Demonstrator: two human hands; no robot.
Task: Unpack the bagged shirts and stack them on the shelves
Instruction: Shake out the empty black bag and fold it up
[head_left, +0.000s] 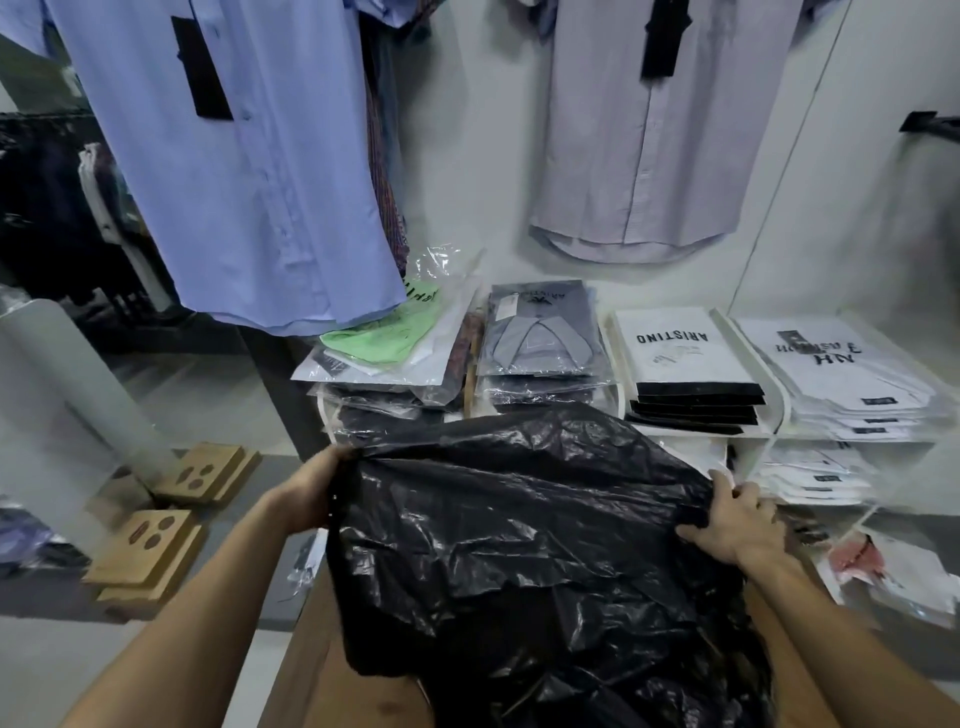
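A large crumpled black plastic bag (524, 545) fills the lower middle of the head view, held up in front of the shelf. My left hand (311, 491) grips its upper left edge and my right hand (737, 519) grips its upper right edge. What is inside the bag is hidden. Behind it, on the white shelf (779, 415), lie stacks of shirts in clear bags: a green one (384, 338), a grey collared one (540, 338) and white printed ones (680, 348).
A blue shirt (244, 171) and a pale grey shirt (644, 150) hang on the wall above the shelf. Brown cardboard pieces (156, 551) lie on the floor at left. More bagged shirts (883, 571) lie low at right. A dark clothes rack (47, 218) stands far left.
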